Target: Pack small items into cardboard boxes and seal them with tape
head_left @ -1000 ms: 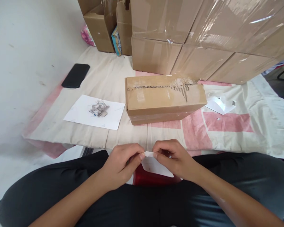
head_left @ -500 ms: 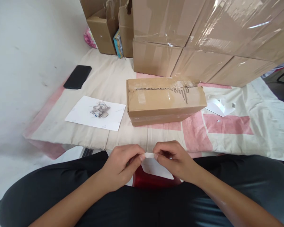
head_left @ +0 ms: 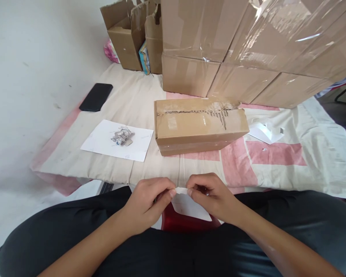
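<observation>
Between my two hands, over my lap, is a piece of white paper (head_left: 192,207) with its upper edge folded or curled. My left hand (head_left: 152,202) pinches that edge on the left with thumb and forefinger. At the right end of the same edge, my right hand (head_left: 210,194) pinches it too, its fingers curled. The paper hangs down toward a red surface (head_left: 181,223). On the cloth beyond lies a white sheet (head_left: 103,138) bearing a small heap of torn grey scraps (head_left: 123,136). A long taped cardboard box (head_left: 202,125) stands in front of my hands.
A black phone (head_left: 96,97) lies at the left near the wall. Stacked, tape-wrapped cartons (head_left: 190,73) fill the back, with an open carton (head_left: 125,48) at their left. Folded white paper (head_left: 262,132) rests right of the long box on the cloth (head_left: 282,179).
The view has shifted slightly, so the things on the cloth sit a little lower. Both hands keep their pinch on the paper, almost unmoved.
</observation>
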### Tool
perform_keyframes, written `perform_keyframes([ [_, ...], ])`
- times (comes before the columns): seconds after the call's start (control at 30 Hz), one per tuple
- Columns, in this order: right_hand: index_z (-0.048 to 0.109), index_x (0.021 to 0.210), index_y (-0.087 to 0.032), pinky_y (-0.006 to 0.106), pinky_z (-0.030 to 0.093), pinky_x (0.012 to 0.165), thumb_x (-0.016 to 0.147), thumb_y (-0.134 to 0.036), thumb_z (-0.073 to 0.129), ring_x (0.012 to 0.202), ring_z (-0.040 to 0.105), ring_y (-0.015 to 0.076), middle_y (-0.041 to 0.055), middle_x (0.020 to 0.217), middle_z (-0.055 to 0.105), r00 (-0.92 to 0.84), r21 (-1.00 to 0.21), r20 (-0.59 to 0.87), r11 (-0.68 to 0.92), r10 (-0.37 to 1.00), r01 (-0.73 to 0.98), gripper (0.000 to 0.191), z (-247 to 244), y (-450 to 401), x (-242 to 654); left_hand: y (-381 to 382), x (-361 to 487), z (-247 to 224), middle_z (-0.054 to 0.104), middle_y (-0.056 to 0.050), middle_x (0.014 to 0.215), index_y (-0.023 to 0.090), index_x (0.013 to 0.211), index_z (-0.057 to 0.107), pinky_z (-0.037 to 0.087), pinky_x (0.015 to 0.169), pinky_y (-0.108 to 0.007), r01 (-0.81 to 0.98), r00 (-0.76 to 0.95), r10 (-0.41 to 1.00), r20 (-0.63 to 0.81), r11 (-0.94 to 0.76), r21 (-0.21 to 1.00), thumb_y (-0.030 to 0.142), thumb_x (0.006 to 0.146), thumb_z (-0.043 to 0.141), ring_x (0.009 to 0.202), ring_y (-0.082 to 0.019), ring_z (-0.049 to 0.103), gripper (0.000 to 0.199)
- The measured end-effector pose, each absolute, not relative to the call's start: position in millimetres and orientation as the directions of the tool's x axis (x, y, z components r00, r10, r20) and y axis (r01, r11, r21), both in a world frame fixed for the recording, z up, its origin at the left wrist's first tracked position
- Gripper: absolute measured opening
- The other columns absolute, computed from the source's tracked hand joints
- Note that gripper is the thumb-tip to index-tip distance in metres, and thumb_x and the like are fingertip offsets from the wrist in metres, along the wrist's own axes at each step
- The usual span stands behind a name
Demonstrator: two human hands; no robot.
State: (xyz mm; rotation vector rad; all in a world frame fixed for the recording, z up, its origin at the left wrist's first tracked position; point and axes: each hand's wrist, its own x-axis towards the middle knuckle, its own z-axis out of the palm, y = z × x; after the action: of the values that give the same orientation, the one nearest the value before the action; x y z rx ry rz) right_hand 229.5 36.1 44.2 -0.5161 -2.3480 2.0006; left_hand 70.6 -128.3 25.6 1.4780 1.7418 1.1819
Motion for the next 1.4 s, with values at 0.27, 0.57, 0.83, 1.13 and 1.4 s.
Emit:
perform_keyframes([
  [0.27,0.059,0.072,-0.017,0.023,0.026,0.052,0.089,-0.014,0.058,0.056,0.033,0.0076,-0.0064,0.059,0.041,-0.942,-0.962,-0.21,0.117,0.262,0.247,0.017,46.8,36.5,228.7,-128.7,70.1,26.8,0.059,0.004,0.067,0.02,0.085,0.06,0.041,0.061,-0.021,0.473,-0.237,0.966,0.108,0.017,0.881,0.026,0.103,0.049,0.06,-0.009,0.054,0.022],
  [0.57,0.058,0.072,-0.017,0.022,0.027,0.05,0.089,-0.015,0.059,0.051,0.033,0.0063,-0.0078,0.055,0.039,-0.943,-0.964,-0.219,0.091,0.252,0.248,0.017,46.9,37.1,228.6,-126.5,69.5,31.7,0.058,0.004,0.066,0.02,0.083,0.059,0.04,0.06,-0.022,0.483,-0.239,0.965,0.111,0.018,0.875,0.026,0.103,0.048,0.059,-0.009,0.053,0.024],
  [0.83,0.059,0.072,-0.017,0.022,0.026,0.049,0.09,-0.02,0.06,0.051,0.032,0.0068,-0.0074,0.055,0.038,-0.942,-0.963,-0.206,0.115,0.265,0.243,0.018,46.6,37.2,228.8,-126.4,70.1,29.4,0.059,0.003,0.066,0.02,0.083,0.059,0.041,0.061,-0.022,0.476,-0.246,0.964,0.098,0.032,0.879,0.028,0.103,0.047,0.06,-0.01,0.054,0.025],
  [1.13,0.06,0.073,-0.017,0.022,0.026,0.05,0.091,-0.02,0.059,0.052,0.034,0.0069,-0.0068,0.056,0.041,-0.95,-0.964,-0.175,0.153,0.257,0.219,0.018,47.3,39.0,228.6,-128.1,68.0,32.8,0.063,0.002,0.067,0.019,0.083,0.061,0.043,0.063,-0.023,0.496,-0.24,0.967,0.089,0.043,0.867,0.028,0.103,0.049,0.062,-0.011,0.058,0.026],
  [1.4,0.059,0.073,-0.017,0.022,0.025,0.047,0.092,-0.022,0.057,0.047,0.034,0.0062,-0.0072,0.053,0.042,-0.945,-0.959,-0.199,0.148,0.258,0.243,0.02,48.5,42.0,229.0,-125.2,68.6,34.9,0.063,0.003,0.067,0.019,0.082,0.06,0.042,0.062,-0.022,0.513,-0.265,0.959,0.098,0.054,0.857,0.029,0.102,0.049,0.06,-0.01,0.058,0.025],
])
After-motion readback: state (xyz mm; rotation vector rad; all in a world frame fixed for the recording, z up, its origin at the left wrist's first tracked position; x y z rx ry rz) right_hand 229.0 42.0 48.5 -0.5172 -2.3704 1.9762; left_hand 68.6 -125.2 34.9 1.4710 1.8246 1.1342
